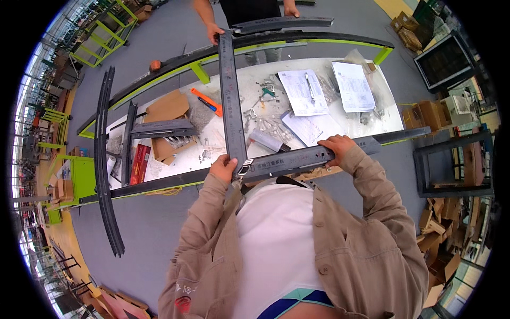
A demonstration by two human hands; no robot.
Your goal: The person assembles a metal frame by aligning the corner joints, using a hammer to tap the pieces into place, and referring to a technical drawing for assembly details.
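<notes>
Two dark grey metal frame profiles meet at a corner right in front of me. One profile (230,95) runs away from me across the workbench; the other profile (289,161) lies crosswise along the near edge. With fingers closed, my left hand (223,169) grips the near end of the lengthwise profile, beside the joint. A shiny metal corner piece (245,167) shows at that joint. My right hand (338,149) is wrapped round the crosswise profile near its right part. Across the bench, another person's hand (213,33) holds the far end of the lengthwise profile.
The white bench top (212,133) carries paper sheets (303,93), an orange cutter (207,102), a grey cylinder (269,140), a red box (139,165) and loose hardware. A long profile (102,159) juts past the bench's left side. Dark frames (451,165) stand at right.
</notes>
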